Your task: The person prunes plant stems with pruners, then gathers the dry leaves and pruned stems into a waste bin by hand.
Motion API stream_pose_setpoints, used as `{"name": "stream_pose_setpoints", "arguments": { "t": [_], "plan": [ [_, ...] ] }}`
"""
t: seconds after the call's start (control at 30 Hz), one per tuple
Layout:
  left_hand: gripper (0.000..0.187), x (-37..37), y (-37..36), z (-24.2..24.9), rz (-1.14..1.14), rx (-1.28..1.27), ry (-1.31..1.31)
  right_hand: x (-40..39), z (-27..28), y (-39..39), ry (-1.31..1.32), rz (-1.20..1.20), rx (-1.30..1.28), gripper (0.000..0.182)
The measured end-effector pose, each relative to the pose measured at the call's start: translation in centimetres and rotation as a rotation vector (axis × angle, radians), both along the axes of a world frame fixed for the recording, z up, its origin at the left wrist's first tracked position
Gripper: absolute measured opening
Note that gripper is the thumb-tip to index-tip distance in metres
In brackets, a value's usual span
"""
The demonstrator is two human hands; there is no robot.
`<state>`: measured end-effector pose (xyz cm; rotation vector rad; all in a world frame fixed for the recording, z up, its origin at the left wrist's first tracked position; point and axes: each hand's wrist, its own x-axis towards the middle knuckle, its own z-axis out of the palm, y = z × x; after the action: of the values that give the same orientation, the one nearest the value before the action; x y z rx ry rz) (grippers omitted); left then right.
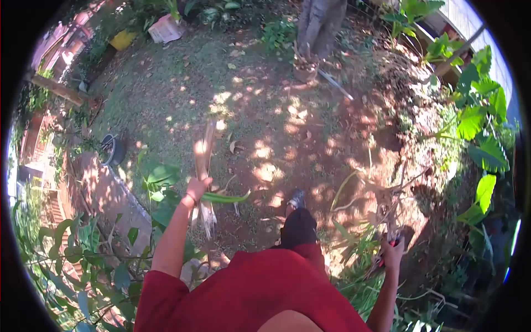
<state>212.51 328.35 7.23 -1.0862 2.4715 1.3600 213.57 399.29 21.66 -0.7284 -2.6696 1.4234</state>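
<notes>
My left hand [196, 189] is closed around a green leaf stalk [228, 197], whose cut-looking end points right. Broad green leaves [165, 175] hang on the other side of the wrist. A dry, pale brown strip of plant stem [204, 149] runs above and below the same hand, overlapping it in this view. Low on the right, my right hand [392, 252] is wrapped around red-handled pruning shears [381, 261], their blades hard to see against the twigs. Dry twigs [394, 205] lie just beyond that hand, and long grassy leaves [359, 249] grow to its left.
A tree trunk [321, 27] stands ahead, with a pale stick [335, 84] on the ground beside it. On the left are a dark bucket [114, 150] and a concrete edge [130, 191]. Large-leaved plants [487, 127] line the right side. A whitish container [165, 29] sits at the back.
</notes>
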Motion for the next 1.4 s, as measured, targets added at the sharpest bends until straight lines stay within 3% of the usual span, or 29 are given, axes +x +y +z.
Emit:
{"name": "stream_pose_setpoints", "arguments": {
  "t": [0.07,0.17,0.3,0.4,0.43,0.5,0.57,0.6,0.7,0.77,1.0,1.03,1.13,1.17,1.23,1.27,1.3,1.33,1.4],
  "plan": [
    [0.035,0.1,-2.6,-1.0,0.196,0.157,0.12,-6.6,-3.2,-1.2,-0.056,0.054,0.002,0.029],
    [0.029,0.3,-4.5,4.3,0.433,0.32,0.121,-17.0,-0.6,-8.9,-0.178,0.162,-0.013,0.031],
    [0.025,-1.5,-7.5,9.5,0.593,0.162,0.133,-29.1,-4.9,-16.3,-0.095,0.372,-0.087,0.032],
    [0.024,-3.7,-10.8,11.0,0.692,0.254,0.253,-37.3,-3.2,-26.2,-0.173,0.425,-0.029,0.032],
    [0.024,-5.1,-11.3,13.4,0.719,0.286,0.195,-38.9,1.7,-32.2,-0.188,0.469,-0.048,0.032],
    [0.024,-6.2,-14.3,11.5,0.759,0.29,0.264,-43.3,-0.8,-36.4,-0.148,0.499,-0.028,0.032],
    [0.025,-8.1,-18.6,11.0,0.778,0.262,0.291,-47.6,-1.1,-42.5,-0.189,0.506,-0.024,0.034],
    [0.025,-9.5,-21.1,10.9,0.793,0.256,0.303,-49.1,-1.1,-45.7,0.006,0.605,0.138,0.034],
    [0.026,-13.0,-27.1,11.8,0.798,0.283,0.398,-54.5,-2.6,-52.2,0.127,0.737,0.175,0.031],
    [0.025,-15.8,-32.8,13.8,0.747,0.268,0.275,-57.2,-1.3,-58.6,-0.07,0.632,-0.063,0.03],
    [0.025,-20.1,-51.3,16.1,0.706,0.165,0.518,-65.2,-0.1,-79.1,-0.013,0.735,-0.063,0.028],
    [0.024,-20.8,-53.0,18.9,0.723,0.142,0.448,-65.6,0.7,-82.5,-0.008,0.752,-0.055,0.027],
    [0.024,-22.2,-59.6,20.6,0.783,0.124,0.499,-69.0,-1.5,-91.1,0.106,0.795,-0.136,0.026],
    [0.024,-22.3,-62.2,20.1,0.79,0.115,0.5,-71.3,-3.3,-93.5,0.072,0.825,-0.041,0.026],
    [0.025,-22.6,-68.3,19.1,0.733,0.027,0.526,-72.3,-3.0,-100.3,0.064,0.866,-0.158,0.025],
    [0.025,-22.7,-71.3,19.0,0.738,0.01,0.534,-73.0,-2.1,-104.2,0.06,0.903,-0.267,0.025],
    [0.025,-23.3,-74.1,19.8,0.743,-0.003,0.524,-71.4,2.8,-109.7,-0.191,0.787,-0.18,0.025],
    [0.025,-24.1,-77.0,19.9,0.749,-0.013,0.519,-73.5,1.1,-112.9,-0.166,0.832,-0.192,0.027],
    [0.024,-24.5,-82.2,18.1,0.821,-0.005,0.518,-79.6,-5.9,-117.8,0.144,0.945,-0.047,0.03]
  ]
}}
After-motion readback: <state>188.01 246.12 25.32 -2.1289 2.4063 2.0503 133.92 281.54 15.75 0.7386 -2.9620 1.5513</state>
